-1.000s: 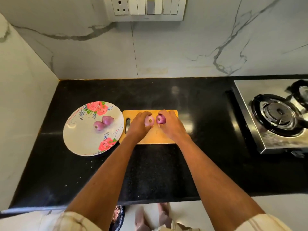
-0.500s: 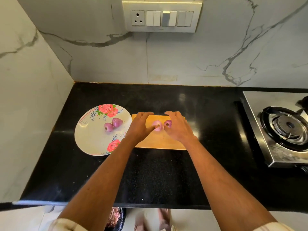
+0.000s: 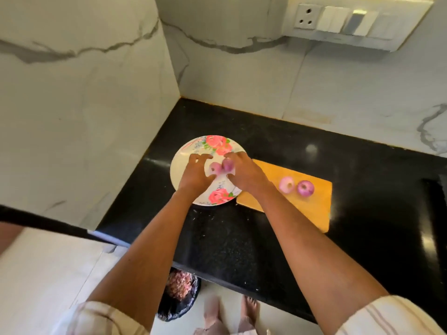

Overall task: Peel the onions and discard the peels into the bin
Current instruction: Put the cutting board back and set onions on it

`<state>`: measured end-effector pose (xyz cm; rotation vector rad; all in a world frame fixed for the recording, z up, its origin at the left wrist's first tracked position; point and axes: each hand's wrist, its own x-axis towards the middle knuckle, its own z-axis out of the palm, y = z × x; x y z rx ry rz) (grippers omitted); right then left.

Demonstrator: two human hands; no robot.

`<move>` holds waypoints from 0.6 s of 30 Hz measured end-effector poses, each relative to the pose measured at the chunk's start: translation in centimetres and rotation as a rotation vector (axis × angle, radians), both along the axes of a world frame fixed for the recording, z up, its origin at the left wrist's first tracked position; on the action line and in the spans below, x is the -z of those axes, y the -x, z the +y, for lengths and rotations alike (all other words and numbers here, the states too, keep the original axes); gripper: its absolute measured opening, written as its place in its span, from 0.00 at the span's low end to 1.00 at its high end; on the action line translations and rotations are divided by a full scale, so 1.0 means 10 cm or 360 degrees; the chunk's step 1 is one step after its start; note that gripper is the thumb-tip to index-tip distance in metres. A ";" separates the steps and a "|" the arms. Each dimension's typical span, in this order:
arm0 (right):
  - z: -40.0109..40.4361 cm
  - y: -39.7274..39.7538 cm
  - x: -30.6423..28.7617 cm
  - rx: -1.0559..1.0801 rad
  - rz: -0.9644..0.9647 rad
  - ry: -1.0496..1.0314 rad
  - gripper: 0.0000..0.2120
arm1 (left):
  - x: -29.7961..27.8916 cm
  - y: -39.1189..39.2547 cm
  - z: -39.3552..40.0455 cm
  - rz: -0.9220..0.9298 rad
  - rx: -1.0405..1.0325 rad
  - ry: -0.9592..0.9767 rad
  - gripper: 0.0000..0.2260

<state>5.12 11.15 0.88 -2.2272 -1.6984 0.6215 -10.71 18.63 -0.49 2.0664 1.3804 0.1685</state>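
Observation:
Two small purple onions lie side by side on the floral plate (image 3: 183,165). My left hand (image 3: 196,176) hovers over the plate with fingers spread, right beside the left onion (image 3: 213,168). My right hand (image 3: 245,174) curls its fingers and thumb around the right onion (image 3: 228,164). Two peeled onions, a pale one (image 3: 286,185) and a darker one (image 3: 305,188), sit on the wooden cutting board (image 3: 312,209). The bin (image 3: 177,298), lined with a black bag and holding purple peels, stands on the floor below the counter edge.
The black counter (image 3: 217,238) ends in a corner of marble walls on the left and behind. A switch panel (image 3: 350,20) hangs on the back wall. My bare feet (image 3: 229,313) stand on the floor next to the bin.
Both hands let go of the two onions on the cutting board and moved left to the plate. The view swung left and down, so the stove is out of sight.

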 end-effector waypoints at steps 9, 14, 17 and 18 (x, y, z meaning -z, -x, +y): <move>0.12 0.13 0.36 0.0134 -0.0065 -0.0145 0.21 | 0.32 -0.07 -0.01 -0.0282 -0.0037 0.0025 0.21; 0.03 0.03 0.25 0.0271 0.0021 -0.0238 0.22 | 0.26 -0.23 -0.05 -0.0341 -0.0060 -0.0027 0.16; -0.12 -0.10 0.12 0.0417 0.0035 -0.0340 0.25 | 0.16 -0.42 -0.17 -0.0492 -0.0014 -0.0018 0.16; -0.19 -0.17 0.06 0.0482 0.0036 -0.0379 0.25 | 0.13 -0.50 -0.24 -0.0536 0.0046 -0.0015 0.16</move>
